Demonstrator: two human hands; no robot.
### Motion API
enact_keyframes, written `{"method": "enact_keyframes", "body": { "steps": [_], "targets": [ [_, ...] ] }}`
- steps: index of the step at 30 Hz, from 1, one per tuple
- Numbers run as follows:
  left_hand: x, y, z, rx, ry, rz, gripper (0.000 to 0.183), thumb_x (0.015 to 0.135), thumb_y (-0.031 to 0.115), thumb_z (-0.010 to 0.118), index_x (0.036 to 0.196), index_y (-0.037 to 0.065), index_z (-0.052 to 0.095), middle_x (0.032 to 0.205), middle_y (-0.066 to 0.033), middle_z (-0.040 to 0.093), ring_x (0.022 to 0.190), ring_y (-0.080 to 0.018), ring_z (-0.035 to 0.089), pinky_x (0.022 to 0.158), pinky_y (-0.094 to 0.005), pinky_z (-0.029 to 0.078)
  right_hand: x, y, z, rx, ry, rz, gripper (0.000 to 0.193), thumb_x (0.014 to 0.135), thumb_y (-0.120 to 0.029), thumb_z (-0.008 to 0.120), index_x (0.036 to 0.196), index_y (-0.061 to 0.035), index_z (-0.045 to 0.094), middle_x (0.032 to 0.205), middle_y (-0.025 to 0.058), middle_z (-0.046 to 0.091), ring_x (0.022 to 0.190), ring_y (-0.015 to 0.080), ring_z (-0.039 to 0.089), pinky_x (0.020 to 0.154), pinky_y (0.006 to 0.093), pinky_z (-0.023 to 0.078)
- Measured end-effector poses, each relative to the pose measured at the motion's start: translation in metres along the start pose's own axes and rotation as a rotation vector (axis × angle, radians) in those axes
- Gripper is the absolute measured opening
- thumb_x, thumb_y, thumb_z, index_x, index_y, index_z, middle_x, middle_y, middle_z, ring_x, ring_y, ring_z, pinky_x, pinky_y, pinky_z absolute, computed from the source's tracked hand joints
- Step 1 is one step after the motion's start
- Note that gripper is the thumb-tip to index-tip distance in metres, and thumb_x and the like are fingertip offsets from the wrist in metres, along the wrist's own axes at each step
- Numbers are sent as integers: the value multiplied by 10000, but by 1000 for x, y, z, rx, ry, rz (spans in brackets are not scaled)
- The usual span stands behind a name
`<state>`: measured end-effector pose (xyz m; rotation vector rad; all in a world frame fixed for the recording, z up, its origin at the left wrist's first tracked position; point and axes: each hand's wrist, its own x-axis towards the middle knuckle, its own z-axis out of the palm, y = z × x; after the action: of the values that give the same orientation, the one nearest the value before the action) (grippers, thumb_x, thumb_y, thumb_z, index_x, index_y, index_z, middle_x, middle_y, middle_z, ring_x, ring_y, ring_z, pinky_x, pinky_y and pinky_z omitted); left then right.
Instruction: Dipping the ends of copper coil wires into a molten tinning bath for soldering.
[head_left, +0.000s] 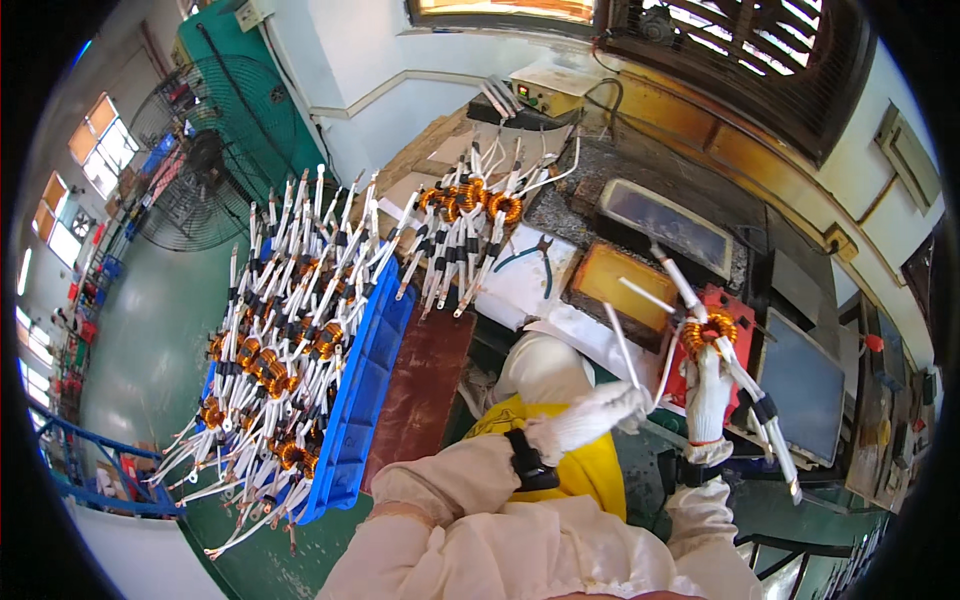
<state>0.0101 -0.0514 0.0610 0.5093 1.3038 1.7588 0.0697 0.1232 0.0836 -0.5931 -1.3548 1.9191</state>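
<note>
My right hand (709,395), in a white knit glove, is closed around a copper-wound toroidal coil (716,326) with white-sleeved leads. One lead with a dark tip points up and away, while leads with black bands hang down to the right. My left hand (585,422), also gloved, is closed on a thin white-sleeved lead (622,345) beside the coil; its fingertips are somewhat blurred. Behind the coil lies a red block (742,312). An amber rectangular tray (622,287) and a grey-rimmed pan with a shiny surface (668,228) sit just beyond my hands.
At left, a blue crate (345,415) is heaped with similar coils and white leads. More coils (465,200) lie on the bench beside green-handled pliers (546,262). A control box (548,88) stands at the back, a grey panel (800,385) at right, and a large fan (205,155) far left.
</note>
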Motion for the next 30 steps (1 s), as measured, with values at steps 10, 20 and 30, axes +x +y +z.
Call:
{"method": "enact_keyframes", "body": {
  "steps": [10,20,30],
  "targets": [
    [33,-4,-20,271,-5,119,314,935,256,440,1124,19,522,930,0,582,791,-39,525,692,-189,440,58,14,-42,36,-16,22,142,879,-238,519,914,-116,454,644,-32,429,411,47,351,366,199,277],
    [81,29,-48,-242,334,158,394,925,311,435,1189,21,472,968,-99,567,871,-157,544,782,-280,448,64,12,-50,163,26,143,208,887,-250,511,1061,-153,452,819,-22,486,438,42,383,384,164,331],
    [77,37,-42,-140,365,156,293,908,246,465,1085,25,538,870,-70,584,780,-131,558,706,-258,463,64,14,-46,-8,-77,112,208,862,-233,558,977,-83,472,593,-43,432,383,29,335,355,195,285]
  ]
}}
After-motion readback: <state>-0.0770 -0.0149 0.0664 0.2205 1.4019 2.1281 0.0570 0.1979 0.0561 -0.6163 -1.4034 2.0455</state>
